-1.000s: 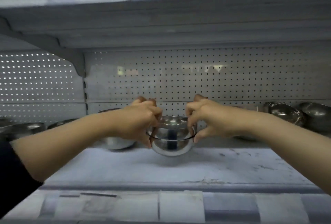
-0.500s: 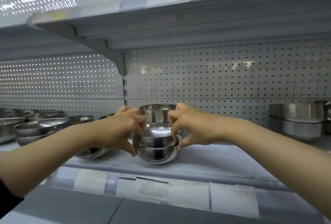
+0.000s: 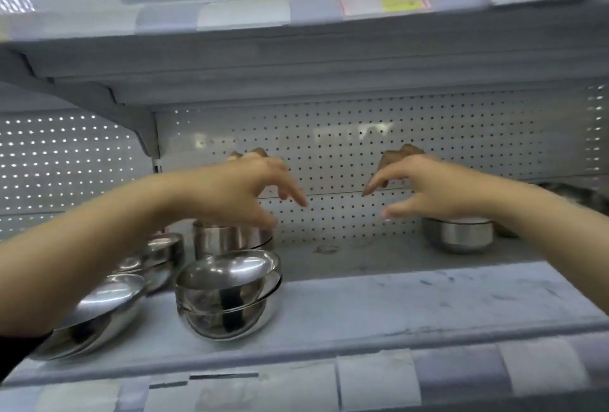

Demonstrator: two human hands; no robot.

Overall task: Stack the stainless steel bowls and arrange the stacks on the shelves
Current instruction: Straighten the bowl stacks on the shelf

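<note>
**Both hands free above the shelf, bowl stack resting near its front edge**

The left hand (image 3: 244,187) and the right hand (image 3: 425,187) hover apart in mid-air in front of the white perforated back panel (image 3: 362,147), fingers spread and loosely bent, holding nothing and touching nothing.

Below the left hand, a stack of shiny round stainless steel bowls (image 3: 227,296) sits on the scuffed grey metal shelf (image 3: 412,296), near the front edge and left of centre; its top bowl looks slightly tilted. Just beyond it, farther back, stands a taller straight-sided steel stack (image 3: 230,240), partly hidden by the left hand. To the left, under the left forearm, lie a wide shallow steel bowl (image 3: 95,316) near the front and another rounded steel bowl stack (image 3: 158,256) behind it.

On the right side, toward the back, a low steel bowl (image 3: 461,237) sits below the right hand. The image is blurred at the far right edge, where a further metallic shape cannot be made out.

A yellow-and-red price label (image 3: 385,4) is fixed to the front of the upper shelf (image 3: 230,48).
</note>
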